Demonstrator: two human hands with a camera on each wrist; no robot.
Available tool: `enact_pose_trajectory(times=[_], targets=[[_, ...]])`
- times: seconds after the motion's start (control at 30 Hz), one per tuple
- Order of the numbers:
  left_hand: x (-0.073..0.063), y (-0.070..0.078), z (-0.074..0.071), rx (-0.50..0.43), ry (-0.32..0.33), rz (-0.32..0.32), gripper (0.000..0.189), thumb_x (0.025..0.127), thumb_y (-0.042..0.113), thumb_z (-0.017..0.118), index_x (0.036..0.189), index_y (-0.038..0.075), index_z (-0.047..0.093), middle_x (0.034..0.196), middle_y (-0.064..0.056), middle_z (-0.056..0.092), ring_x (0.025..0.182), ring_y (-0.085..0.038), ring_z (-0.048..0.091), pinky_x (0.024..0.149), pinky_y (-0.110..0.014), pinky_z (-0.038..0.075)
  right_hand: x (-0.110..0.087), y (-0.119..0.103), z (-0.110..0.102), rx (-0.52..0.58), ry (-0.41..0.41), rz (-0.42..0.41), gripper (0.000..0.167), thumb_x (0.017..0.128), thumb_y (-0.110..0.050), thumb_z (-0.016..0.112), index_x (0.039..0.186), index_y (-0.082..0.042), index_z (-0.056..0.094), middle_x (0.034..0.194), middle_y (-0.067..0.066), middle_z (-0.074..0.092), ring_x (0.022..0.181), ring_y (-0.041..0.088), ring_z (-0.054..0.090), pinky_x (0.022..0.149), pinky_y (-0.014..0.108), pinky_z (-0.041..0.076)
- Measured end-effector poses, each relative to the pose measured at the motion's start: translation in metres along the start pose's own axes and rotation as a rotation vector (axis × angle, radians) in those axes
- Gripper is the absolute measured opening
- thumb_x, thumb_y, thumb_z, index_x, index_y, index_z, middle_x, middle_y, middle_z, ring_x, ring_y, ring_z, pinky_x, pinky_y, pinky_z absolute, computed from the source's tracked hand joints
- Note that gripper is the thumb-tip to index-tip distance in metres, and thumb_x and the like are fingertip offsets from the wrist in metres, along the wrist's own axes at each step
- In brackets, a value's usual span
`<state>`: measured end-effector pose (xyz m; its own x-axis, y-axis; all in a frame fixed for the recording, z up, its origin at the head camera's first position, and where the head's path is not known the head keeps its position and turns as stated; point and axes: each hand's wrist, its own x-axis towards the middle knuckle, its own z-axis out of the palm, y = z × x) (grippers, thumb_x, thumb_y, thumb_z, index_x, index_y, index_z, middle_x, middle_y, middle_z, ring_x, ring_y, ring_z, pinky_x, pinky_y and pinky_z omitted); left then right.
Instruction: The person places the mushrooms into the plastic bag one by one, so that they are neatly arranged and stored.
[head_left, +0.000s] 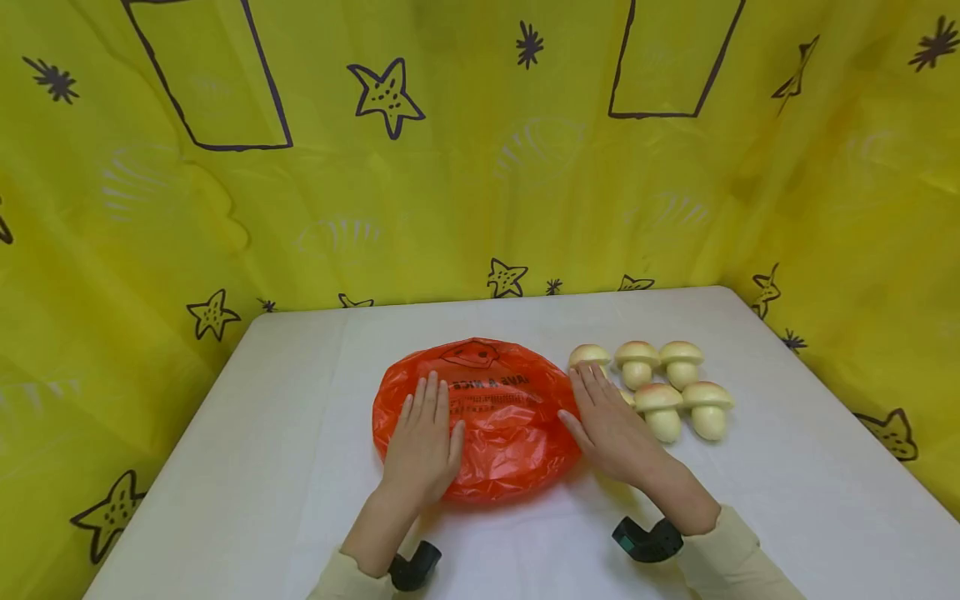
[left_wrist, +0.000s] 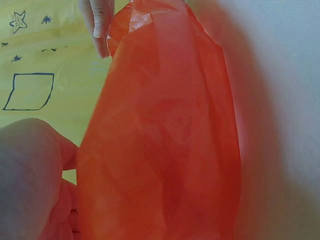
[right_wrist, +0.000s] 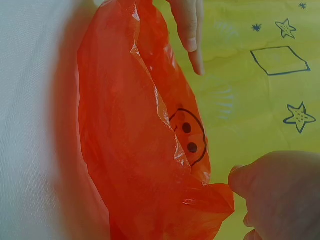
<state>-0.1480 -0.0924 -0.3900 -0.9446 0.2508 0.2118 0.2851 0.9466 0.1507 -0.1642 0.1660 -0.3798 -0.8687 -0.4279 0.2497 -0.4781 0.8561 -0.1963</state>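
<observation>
**Light contact, weak support: probable failures**

The bare left hand [head_left: 423, 437], fingers straight and together, thumb apart, lies along the left part of a thin, glossy red plastic bag [head_left: 495, 454]; it grips nothing. The bare right hand [head_left: 615, 429], likewise extended and holding nothing, meets the bag's right edge, its thumb at a pulled-out corner. Whether the fingers press or merely graze the film cannot be told. The bag stands between the hands, its mouth gaping, with a black printed face [right_wrist: 187, 137] on the inside of the far wall. Since flat fingers only flank it, the slack rim could fold inward and close the mouth; an uneven push could slide or tip so light a bag.

Just beyond the right fingertips, which partly hide one, stand cream, round-capped mushroom-shaped pieces [head_left: 662, 417] in two rows. A rightward sweep could topple the nearest. Beneath everything, the white-covered tabletop [head_left: 247, 467] probably offers the film little hold.
</observation>
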Motion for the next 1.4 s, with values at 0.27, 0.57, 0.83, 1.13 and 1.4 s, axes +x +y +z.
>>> enact_pose_trajectory(times=[0.27,0.57,0.83,1.13,1.4], targets=[[-0.002,0.001,-0.002,-0.021,0.027,0.028,0.063,0.093,0.033,0.045,0.141,-0.003,0.027,0.148,-0.019,0.019,0.136,-0.033,0.015,0.107,-0.045,0.016,-0.001,0.002,-0.001,0.054,0.046,0.016,0.061,0.092,-0.026,0.052,0.135,0.012,0.033,0.139,0.030,0.031,0.129,0.043,0.024,0.103,0.052,0.023],[-0.011,-0.013,-0.008,-0.210,0.106,-0.032,0.062,0.090,0.030,0.053,0.140,0.000,0.033,0.148,-0.017,0.023,0.134,-0.032,0.023,0.101,-0.048,0.028,-0.006,0.011,-0.005,0.136,0.294,0.074,0.041,0.080,-0.014,0.064,0.117,0.003,0.057,0.109,0.020,0.056,0.101,0.037,0.052,0.082,0.050,0.045],[-0.022,-0.034,-0.009,-0.362,0.255,-0.168,0.050,0.090,0.023,0.055,0.133,0.000,0.043,0.140,-0.016,0.035,0.124,-0.035,0.036,0.093,-0.052,0.038,-0.013,0.022,-0.016,0.180,0.250,0.190,0.040,0.079,-0.014,0.067,0.115,0.001,0.059,0.109,0.021,0.057,0.098,0.037,0.053,0.076,0.051,0.046],[-0.018,-0.056,-0.011,-0.530,0.156,-0.306,0.049,0.090,0.022,0.055,0.135,0.006,0.041,0.142,-0.021,0.027,0.126,-0.040,0.030,0.090,-0.057,0.037,-0.016,0.032,-0.023,0.216,0.179,0.220,0.042,0.078,-0.014,0.070,0.114,0.004,0.059,0.106,0.021,0.057,0.097,0.038,0.052,0.078,0.051,0.045],[-0.015,-0.066,-0.001,-0.615,0.034,-0.323,0.060,0.088,0.031,0.059,0.140,0.016,0.033,0.143,-0.026,0.022,0.128,-0.045,0.024,0.089,-0.063,0.033,-0.017,0.033,-0.021,0.219,0.136,0.239,0.039,0.078,-0.016,0.071,0.111,0.003,0.061,0.104,0.022,0.056,0.092,0.036,0.052,0.071,0.048,0.046]])
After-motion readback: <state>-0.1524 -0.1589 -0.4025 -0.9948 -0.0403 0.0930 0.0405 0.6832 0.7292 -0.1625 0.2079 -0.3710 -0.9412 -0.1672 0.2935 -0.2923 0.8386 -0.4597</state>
